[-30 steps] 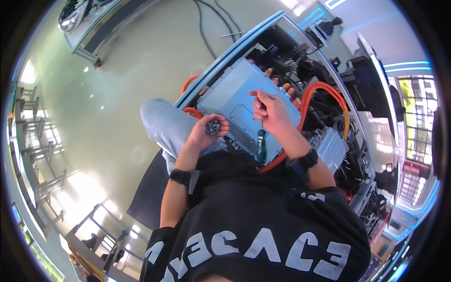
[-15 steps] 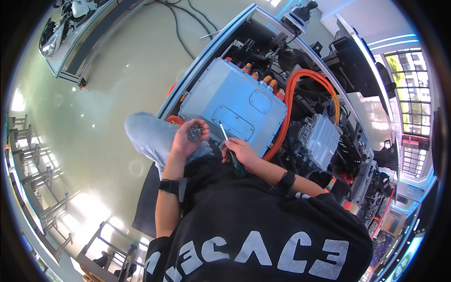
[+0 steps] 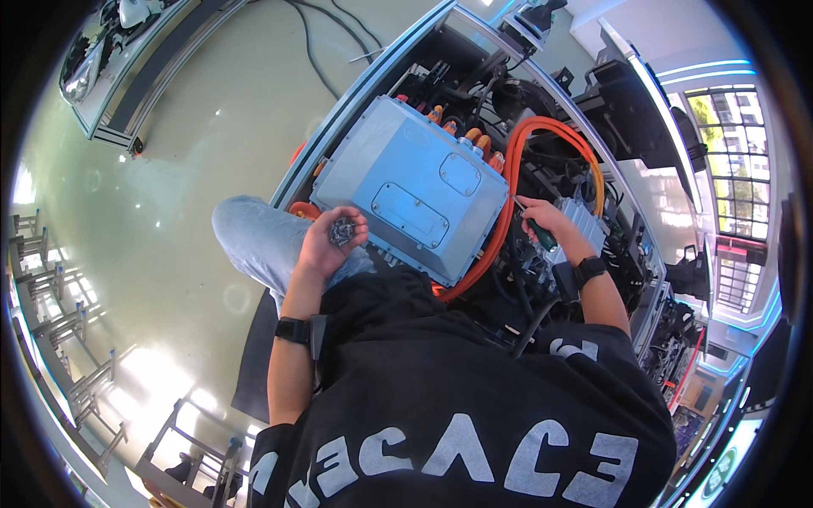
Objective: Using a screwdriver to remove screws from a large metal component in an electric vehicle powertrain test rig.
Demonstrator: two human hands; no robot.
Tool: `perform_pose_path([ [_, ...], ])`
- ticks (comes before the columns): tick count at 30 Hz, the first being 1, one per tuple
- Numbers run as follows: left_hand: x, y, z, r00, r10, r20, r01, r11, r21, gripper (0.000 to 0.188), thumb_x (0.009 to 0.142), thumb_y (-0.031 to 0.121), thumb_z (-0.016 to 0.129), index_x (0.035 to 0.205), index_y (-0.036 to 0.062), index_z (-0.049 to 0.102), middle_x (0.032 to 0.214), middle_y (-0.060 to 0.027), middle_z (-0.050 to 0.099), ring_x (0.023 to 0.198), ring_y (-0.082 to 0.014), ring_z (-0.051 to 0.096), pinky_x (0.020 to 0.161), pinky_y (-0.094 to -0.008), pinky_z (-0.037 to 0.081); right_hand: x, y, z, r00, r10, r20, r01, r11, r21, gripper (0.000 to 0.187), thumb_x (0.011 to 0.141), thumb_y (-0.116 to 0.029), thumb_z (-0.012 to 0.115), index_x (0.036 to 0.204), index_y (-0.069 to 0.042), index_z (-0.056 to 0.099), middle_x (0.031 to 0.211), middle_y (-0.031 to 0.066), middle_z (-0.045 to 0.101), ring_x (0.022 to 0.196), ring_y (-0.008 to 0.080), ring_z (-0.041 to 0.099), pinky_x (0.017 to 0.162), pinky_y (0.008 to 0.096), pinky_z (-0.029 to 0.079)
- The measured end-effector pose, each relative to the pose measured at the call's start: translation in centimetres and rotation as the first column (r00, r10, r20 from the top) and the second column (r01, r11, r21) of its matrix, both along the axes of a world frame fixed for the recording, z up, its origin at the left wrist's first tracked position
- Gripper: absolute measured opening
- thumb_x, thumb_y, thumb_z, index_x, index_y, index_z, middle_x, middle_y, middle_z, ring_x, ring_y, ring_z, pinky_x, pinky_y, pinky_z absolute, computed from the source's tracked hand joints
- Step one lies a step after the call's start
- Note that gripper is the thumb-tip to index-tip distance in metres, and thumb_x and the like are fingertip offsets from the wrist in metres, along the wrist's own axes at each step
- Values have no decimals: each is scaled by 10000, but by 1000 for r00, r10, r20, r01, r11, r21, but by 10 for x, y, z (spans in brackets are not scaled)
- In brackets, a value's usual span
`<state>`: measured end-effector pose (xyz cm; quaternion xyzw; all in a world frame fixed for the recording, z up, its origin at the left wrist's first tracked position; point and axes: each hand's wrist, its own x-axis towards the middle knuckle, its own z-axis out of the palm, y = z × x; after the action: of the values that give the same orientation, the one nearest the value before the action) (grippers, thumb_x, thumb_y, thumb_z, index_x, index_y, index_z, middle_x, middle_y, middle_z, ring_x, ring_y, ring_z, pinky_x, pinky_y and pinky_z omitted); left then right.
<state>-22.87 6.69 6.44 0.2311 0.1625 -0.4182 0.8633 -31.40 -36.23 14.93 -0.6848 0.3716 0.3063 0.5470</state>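
My left hand point(image 3: 318, 251) is cupped, palm up, around a heap of small dark metal pieces point(image 3: 342, 231) that look like screws. It is just beside the near left corner of a grey-blue metal box point(image 3: 381, 161) with two cover plates on top. Off the right side of that box, my right hand point(image 3: 555, 222) grips a screwdriver point(image 3: 543, 237) by its dark green handle. The screwdriver's shaft is mostly hidden by my fingers. Next to this hand run thick orange cables point(image 3: 511, 182), and a silver ribbed unit point(image 3: 590, 222) lies under the wrist.
An aluminium frame point(image 3: 364, 80) encloses the box and cables. Black hoses point(image 3: 535, 326) pass below my right forearm. My bent knee point(image 3: 250, 229) is left of the frame. Another wheeled bench point(image 3: 148, 85) stands at the far left, and dark cables point(image 3: 313, 51) lie on the floor.
My right hand has moved right with the screwdriver, from over the box's near edge to beyond the orange cables. The left hand still cups the metal pieces, and the view has shifted slightly.
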Motion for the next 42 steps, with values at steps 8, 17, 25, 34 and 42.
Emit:
perform_pose_path([
  [8, -1, -3, 5, 999, 33, -20, -32, 998, 57, 289, 953, 224, 411, 973, -20, 565, 917, -144, 611, 816, -245, 621, 731, -345, 562, 14, -31, -24, 986, 111, -126, -119, 991, -61, 609, 853, -22, 387, 1445, -161, 361, 629, 73, 547, 461, 135, 508, 416, 274, 454],
  [17, -1, -3, 4, 999, 25, -35, -23, 999, 47, 288, 953, 227, 414, 972, -19, 563, 917, -141, 612, 819, -244, 623, 724, -343, 569, 18, -27, -24, 975, 109, -192, -120, 992, -43, 623, 840, -3, 373, 1442, -159, 368, 616, 79, 548, 452, 141, 509, 411, 276, 453],
  [25, 0, -2, 5, 999, 22, -25, -21, 999, 45, 280, 951, 226, 422, 965, -14, 566, 913, -135, 609, 822, -241, 620, 725, -341, 566, 16, -32, -27, 978, 131, -165, -134, 991, -7, 605, 856, -7, 373, 1447, -135, 355, 623, 79, 547, 457, 142, 503, 420, 278, 451],
  [34, -1, -1, 7, 1000, 24, -12, -23, 999, 42, 275, 949, 225, 422, 970, -9, 565, 917, -134, 612, 826, -240, 621, 726, -337, 564, 39, -36, -5, 912, 285, -295, -330, 936, -118, 469, 858, -89, 520, 1326, -53, 500, 672, 142, 616, 502, 177, 566, 461, 315, 480],
  [42, -3, 1, 6, 999, 33, 9, -33, 998, 47, 276, 948, 234, 425, 972, -1, 568, 910, -126, 616, 830, -230, 625, 723, -333, 565, 77, -22, 69, 889, 334, -315, -426, 855, -297, 241, 765, -160, 673, 924, 10, 610, 706, 75, 625, 590, 185, 646, 498, 273, 495],
])
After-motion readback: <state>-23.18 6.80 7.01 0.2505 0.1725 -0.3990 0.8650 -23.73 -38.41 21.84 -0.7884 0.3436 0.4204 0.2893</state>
